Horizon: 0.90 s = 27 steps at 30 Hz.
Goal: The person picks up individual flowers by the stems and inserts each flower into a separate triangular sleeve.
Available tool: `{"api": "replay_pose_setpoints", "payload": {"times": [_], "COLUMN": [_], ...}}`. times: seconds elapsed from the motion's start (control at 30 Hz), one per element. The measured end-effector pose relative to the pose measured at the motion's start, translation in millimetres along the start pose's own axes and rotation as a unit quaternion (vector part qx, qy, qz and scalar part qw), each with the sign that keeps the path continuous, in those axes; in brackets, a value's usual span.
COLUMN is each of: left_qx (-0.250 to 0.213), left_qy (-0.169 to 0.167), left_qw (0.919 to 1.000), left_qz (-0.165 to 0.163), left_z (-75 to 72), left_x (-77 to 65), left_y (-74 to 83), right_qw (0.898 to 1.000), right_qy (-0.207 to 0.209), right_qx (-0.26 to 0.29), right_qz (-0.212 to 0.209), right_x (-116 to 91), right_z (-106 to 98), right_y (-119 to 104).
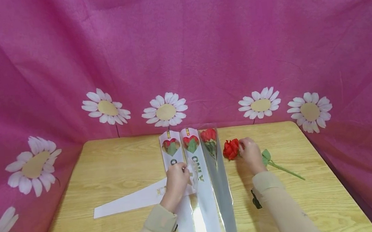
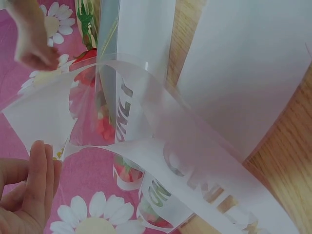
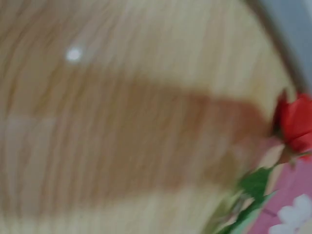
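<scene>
In the head view my left hand [image 1: 177, 179] pinches the wide end of a white flower sleeve [image 1: 127, 201] with a clear film mouth. Its narrow end points left. In the left wrist view the mouth of this sleeve [image 2: 234, 170] bows open beside the fingers of my left hand [image 2: 31, 190]. My right hand [image 1: 252, 155] grips a red artificial rose [image 1: 231, 149] just below its bloom. The green stem [image 1: 287, 170] slants away to the lower right, with a leaf beside the wrist. The right wrist view catches the rose bloom [image 3: 298, 122] at its edge.
Two white sleeves [image 1: 183, 222] [image 1: 203, 189] with heart windows, each with a rose inside, lie side by side. A grey sleeve [image 1: 225, 206] with another rose lies to their right. The wooden table [image 1: 109, 165] meets a magenta daisy cloth [image 1: 200, 54] at its back and sides.
</scene>
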<state>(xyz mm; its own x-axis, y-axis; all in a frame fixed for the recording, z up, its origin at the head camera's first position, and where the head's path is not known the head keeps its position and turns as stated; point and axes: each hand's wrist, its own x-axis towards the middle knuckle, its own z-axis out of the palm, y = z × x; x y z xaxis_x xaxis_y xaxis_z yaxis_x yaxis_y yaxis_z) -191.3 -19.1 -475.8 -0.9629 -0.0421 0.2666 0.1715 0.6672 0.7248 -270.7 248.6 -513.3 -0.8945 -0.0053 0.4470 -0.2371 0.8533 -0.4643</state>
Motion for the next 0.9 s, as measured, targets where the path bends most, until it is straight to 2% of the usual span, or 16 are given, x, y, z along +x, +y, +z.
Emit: {"api": "replay_pose_setpoints", "payload": {"times": [0.13,0.33,0.7,0.9], "left_qx": [0.003,0.001,-0.003,-0.008], "left_qy": [0.0,-0.002,-0.011,-0.017], "left_qw": [1.0,1.0,0.9999,0.9998], "left_qz": [0.004,0.005,-0.001,0.002], "left_z": [0.6,0.1,0.5,2.0], "left_x": [-1.2,-1.2,-0.1,-0.4], "left_y": [-1.6,-2.8,-1.6,-2.3], "right_qw": [0.997,0.992,0.975,0.971], "right_qy": [-0.064,-0.101,-0.177,-0.195], "right_qx": [-0.021,-0.061,-0.103,-0.11], "right_qz": [0.041,0.045,0.081,0.083], "right_x": [-6.3,-9.5,-6.2,-7.0], "right_z": [3.1,10.2,16.8,18.4], "right_y": [18.0,32.2,32.8,30.3]}}
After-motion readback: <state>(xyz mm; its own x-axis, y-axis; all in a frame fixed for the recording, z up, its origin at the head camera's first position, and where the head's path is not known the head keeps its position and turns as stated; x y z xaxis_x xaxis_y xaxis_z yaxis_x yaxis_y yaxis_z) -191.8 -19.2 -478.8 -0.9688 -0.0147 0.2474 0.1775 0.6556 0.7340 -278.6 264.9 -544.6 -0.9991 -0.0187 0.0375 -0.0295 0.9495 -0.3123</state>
